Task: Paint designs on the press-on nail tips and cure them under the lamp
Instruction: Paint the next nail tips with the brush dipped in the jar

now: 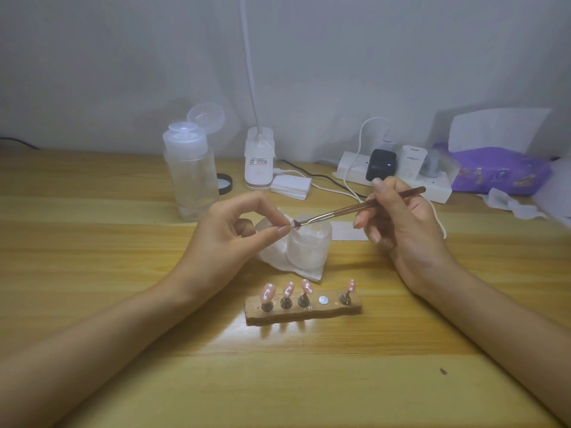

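Head view: brush [355, 208] meets pinched nail tip [290, 225].
Left fingers [282, 230] clamp it; right fingers [378, 188] grip the brush, bristles pointing left.

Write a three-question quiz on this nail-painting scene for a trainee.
1. True or false: the wooden holder carries five nail tips.
2. Which hand holds the brush? A) left B) right
3. Fill in: the brush's bristles are over the rim of the frosted ____.

Key:
1. False: it carries four, and one slot is empty.
2. B: the right hand grips it.
3. jar
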Demonstrator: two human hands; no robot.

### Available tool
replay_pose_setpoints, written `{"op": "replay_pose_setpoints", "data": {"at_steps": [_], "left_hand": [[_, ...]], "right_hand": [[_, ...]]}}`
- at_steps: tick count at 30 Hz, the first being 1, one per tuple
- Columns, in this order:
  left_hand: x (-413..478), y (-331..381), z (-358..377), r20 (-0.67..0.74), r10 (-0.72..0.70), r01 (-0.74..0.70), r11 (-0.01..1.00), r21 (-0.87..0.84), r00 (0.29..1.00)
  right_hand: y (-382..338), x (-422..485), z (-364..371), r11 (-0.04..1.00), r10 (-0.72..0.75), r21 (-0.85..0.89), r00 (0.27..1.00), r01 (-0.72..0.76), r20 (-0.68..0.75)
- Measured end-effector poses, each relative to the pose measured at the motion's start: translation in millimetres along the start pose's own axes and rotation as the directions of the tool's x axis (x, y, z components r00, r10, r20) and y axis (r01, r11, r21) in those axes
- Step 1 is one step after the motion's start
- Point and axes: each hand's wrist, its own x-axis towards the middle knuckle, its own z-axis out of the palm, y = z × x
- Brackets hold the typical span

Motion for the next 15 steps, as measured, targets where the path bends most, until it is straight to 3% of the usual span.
{"op": "replay_pose_setpoints", "data": {"at_steps": [4,9,15], "left_hand": [[0.1,-1.0,0.3,-0.001,-0.010,0.010,1.000,-0.007,1.000],[-0.6,-0.8,0.1,0.000,-0.020,0.020,1.000,-0.017,1.000],[-0.3,-1.4,-0.6,0.002,-0.023,0.023,1.000,-0.016,1.000]], "right_hand": [[2.1,1.3,-2.2,1.000,0.022,0.023,0.997,-0.020,-0.077],[0.1,0.1,0.3,0.999,-0.011,0.032,1.000,0.010,0.013],[0.1,1.8,-0.4,0.997,0.004,0.072,0.998,0.000,-0.055]]}}
